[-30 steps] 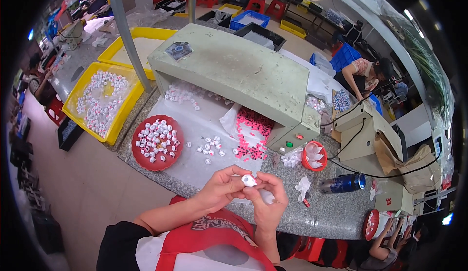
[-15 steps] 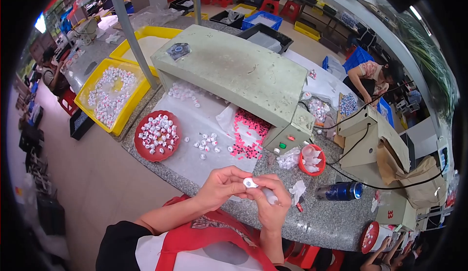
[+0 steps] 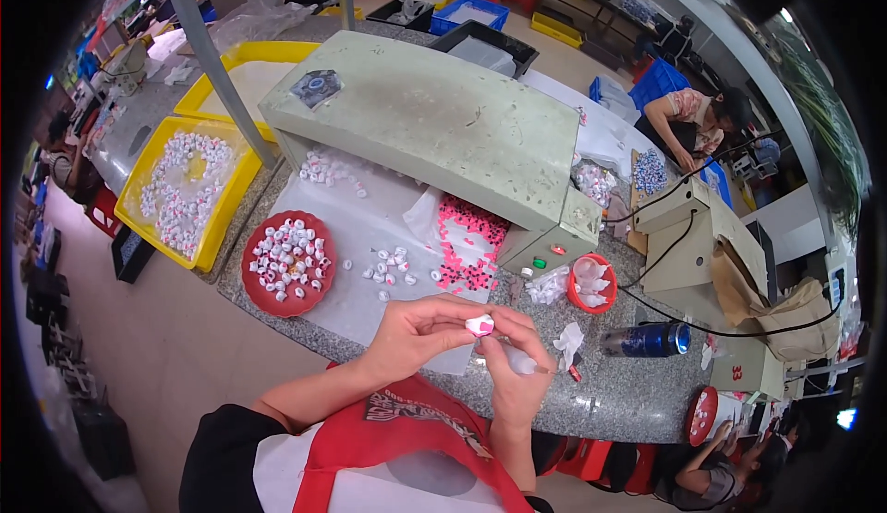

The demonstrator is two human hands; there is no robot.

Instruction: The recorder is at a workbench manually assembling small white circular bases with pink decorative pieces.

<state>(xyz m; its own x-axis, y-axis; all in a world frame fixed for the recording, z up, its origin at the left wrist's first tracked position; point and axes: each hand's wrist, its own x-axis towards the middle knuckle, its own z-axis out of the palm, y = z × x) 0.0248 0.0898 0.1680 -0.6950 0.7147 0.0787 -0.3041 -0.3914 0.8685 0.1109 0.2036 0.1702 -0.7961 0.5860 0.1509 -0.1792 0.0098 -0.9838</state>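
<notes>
My left hand (image 3: 416,336) pinches a small white rounded piece (image 3: 479,325) with a pink patch, between thumb and fingertips in front of my chest. My right hand (image 3: 514,365) has its fingertips on the same piece from the other side. Tucked in the right palm is a pale translucent object (image 3: 523,362), mostly hidden by the fingers; its kind is unclear. Just beyond my hands, several similar white pieces (image 3: 392,264) lie loose on a white sheet (image 3: 356,227). A red scalloped dish (image 3: 305,308) on the left holds many more.
A pale green metal housing (image 3: 425,107) spans the bench, with small pink and black parts (image 3: 471,236) under its edge. On the right stand a red cup (image 3: 605,302) and a blue bottle (image 3: 647,338). Yellow trays (image 3: 205,253) are at left; a co-worker (image 3: 688,125) sits at far right.
The white piece has been turned between my fingers: its hollow grey-centred side showed before, and its pink patch shows now. It also sits slightly higher. The head view has shifted a little.
</notes>
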